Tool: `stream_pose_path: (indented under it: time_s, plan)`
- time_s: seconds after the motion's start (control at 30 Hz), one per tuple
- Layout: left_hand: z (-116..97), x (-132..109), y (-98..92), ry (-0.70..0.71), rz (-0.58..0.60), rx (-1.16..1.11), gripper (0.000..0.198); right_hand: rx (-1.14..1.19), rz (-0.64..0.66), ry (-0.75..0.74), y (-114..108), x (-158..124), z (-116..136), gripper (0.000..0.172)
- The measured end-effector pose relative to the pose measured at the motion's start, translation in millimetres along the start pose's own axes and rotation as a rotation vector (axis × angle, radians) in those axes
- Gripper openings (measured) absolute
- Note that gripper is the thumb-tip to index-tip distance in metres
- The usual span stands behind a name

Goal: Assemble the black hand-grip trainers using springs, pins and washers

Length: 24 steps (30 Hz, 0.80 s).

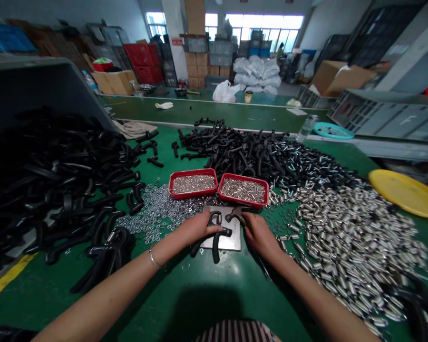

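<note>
My left hand (199, 227) is closed on a black spring clamp (216, 247) with two handles and a metal coil. It holds the clamp over a flat metal plate (231, 243) on the green table. My right hand (258, 232) is wrapped round a hammer (235, 213), whose head is above the plate, just right of the clamp. Beyond the plate stand two red trays, the left one (170, 190) and the right one (266, 202), both filled with small metal pins. Loose nuts (160, 213) lie left of the plate.
Silvery metal cylinders (345, 232) cover the table's right side. Black plastic parts (238, 149) are heaped behind the trays, and more spill from a tipped grey crate (57, 71) at left. Assembled clamps (110, 259) lie near my left forearm. A yellow lid (406, 192) sits far right.
</note>
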<state>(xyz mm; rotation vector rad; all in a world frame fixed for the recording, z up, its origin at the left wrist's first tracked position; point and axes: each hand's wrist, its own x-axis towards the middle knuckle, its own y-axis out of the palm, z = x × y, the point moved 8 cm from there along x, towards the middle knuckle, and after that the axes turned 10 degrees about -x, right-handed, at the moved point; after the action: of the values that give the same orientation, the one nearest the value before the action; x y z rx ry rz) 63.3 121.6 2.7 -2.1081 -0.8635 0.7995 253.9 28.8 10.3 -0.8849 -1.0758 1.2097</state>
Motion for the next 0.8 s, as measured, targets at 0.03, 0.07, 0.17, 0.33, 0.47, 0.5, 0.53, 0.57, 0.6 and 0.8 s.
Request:
stream_pose_path:
  time_s: [0.03,0.07,0.17,0.33,0.47,0.5,0.53,0.57,0.6,0.8]
  plan:
    - [-5,4,1.9,0.013,0.011,0.027,0.070,0.034,-0.003,-0.022,-2,-4,-2,0.038]
    - [-11,7,2.8,0.028,0.015,0.061,0.070,0.055,-0.013,-0.045,-6,-9,-5,0.037]
    - [-27,16,-5.1,0.099,-0.021,0.207,0.060,0.055,-0.047,-0.086,-27,-27,-25,0.039]
    - [-54,44,-44.6,0.242,-0.163,0.323,0.030,-0.037,-0.049,-0.097,-44,-53,-81,0.036]
    - [-84,90,-55.5,0.306,-0.173,0.385,0.024,-0.147,-0.189,-0.071,-57,-10,-80,0.028]
    - [-90,102,-53.8,0.309,-0.163,0.395,0.022,-0.175,-0.192,-0.077,-58,12,-70,0.026]
    - [-96,112,-51.1,0.309,-0.152,0.402,0.020,-0.200,-0.171,-0.094,-56,35,-58,0.023]
    - [-99,120,-47.8,0.307,-0.144,0.410,0.018,-0.240,-0.132,-0.103,-52,60,-46,0.021]
    - [-101,126,-44.5,0.302,-0.139,0.418,0.016,-0.289,-0.088,-0.107,-46,83,-35,0.019]
    - [-85,126,-33.6,0.283,-0.198,0.407,0.027,-0.326,-0.047,-0.102,-15,145,-14,0.011]
